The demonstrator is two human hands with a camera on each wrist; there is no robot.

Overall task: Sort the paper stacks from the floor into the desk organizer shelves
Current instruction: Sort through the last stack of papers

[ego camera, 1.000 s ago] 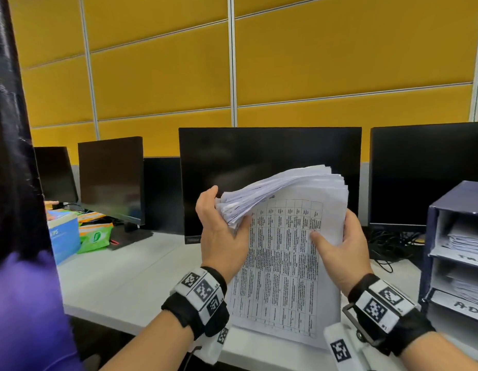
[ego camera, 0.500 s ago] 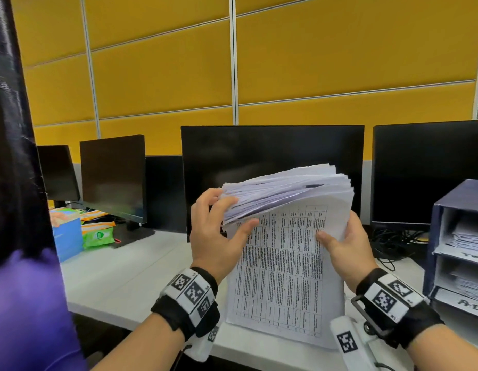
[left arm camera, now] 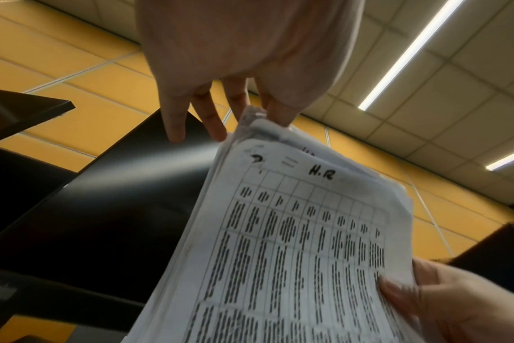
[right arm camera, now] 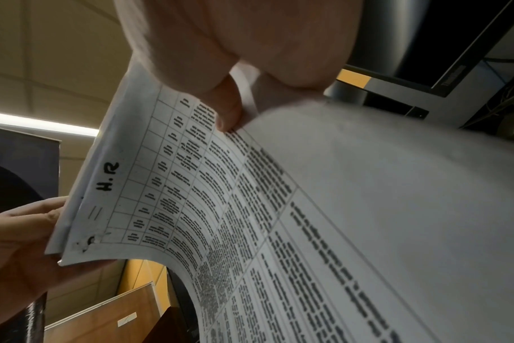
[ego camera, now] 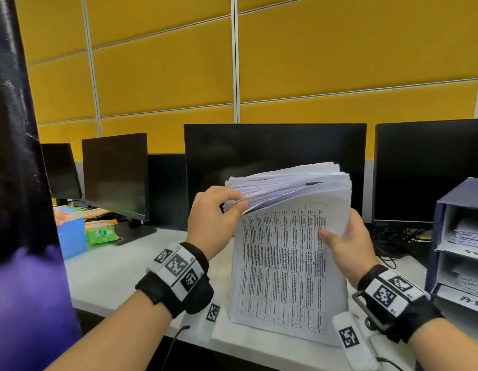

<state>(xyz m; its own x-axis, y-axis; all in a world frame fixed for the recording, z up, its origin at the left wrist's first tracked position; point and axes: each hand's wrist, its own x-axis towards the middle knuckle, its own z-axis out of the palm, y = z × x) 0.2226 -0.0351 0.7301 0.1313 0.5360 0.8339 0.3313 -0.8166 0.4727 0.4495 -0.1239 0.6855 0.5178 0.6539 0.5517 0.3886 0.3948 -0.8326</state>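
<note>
**Checking the stack label before shelving**

I am holding the paper stack (ego camera: 286, 263) upright over the near edge of the desk (ego camera: 112, 277), directly before me. My right hand (ego camera: 345, 250) is gripping the stack's right edge, thumb pressed on the printed table page, fingers behind. My left hand (ego camera: 213, 223) is pinching the upper left corner and bending the top sheets back, thumb under, fingers curled over the fanned edges. In both wrist views the handwritten mark "H.R" (left arm camera: 320, 175) is showing at the top margin of the exposed page.

To do this step well, I judge that I am needing a firm right-hand clamp so no sheets slide out while the left is riffling, and a shallow bend to avoid creasing. The corner looks fastened; I cannot confirm how.

Further off to my right, the desk organizer (ego camera: 452, 236) is standing on the desk, its shelves already holding papers. Its labels are only partly visible, so I am needing to read them before choosing the matching shelf.
</note>
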